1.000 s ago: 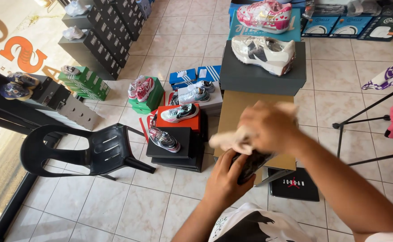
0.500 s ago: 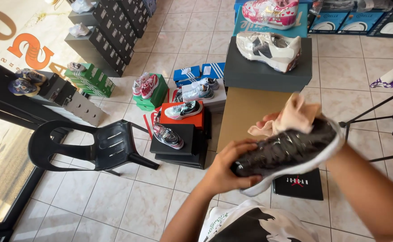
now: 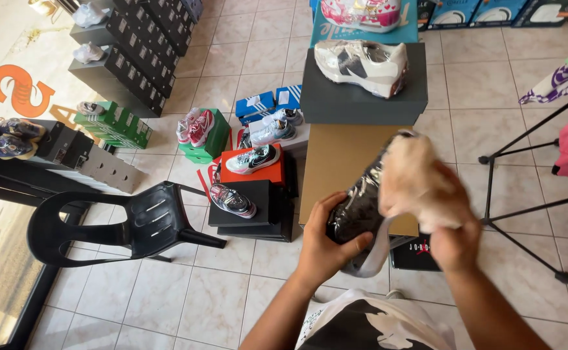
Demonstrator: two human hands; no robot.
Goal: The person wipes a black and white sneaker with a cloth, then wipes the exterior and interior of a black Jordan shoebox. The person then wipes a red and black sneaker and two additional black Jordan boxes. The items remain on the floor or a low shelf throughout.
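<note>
**A:** What are you seeing through the head camera?

**B:** I'm looking down at both hands over a tiled floor (image 3: pixel 258 58). My left hand (image 3: pixel 326 243) is gripping a glossy black shoe (image 3: pixel 356 207) from underneath, thumb lying across its near end and fingers curled around the far side. The shoe is being held in the air in front of my chest, over the near edge of a tan box (image 3: pixel 339 162).

**A:** And the right hand?

**B:** My right hand (image 3: pixel 452 236) is closed around a pale peach cloth (image 3: pixel 414 178), and it's pressing the cloth against the shoe's upper side. The cloth is covering much of the shoe, so I can't tell where its toe ends.

**A:** What's sitting around them?

**B:** A dark grey box (image 3: pixel 362 97) is lying on the far part of the tan box, with a white and grey sneaker (image 3: pixel 362 61) on its lid. Left of that, pairs of sneakers are resting on an orange box (image 3: pixel 255 172), a green box (image 3: pixel 213 139) and a black box (image 3: pixel 242 207). A black plastic chair (image 3: pixel 128 223) is standing near the glass front, well apart from my hands. On the right, black stand legs (image 3: pixel 530 194) are spreading across the tiles.
</note>
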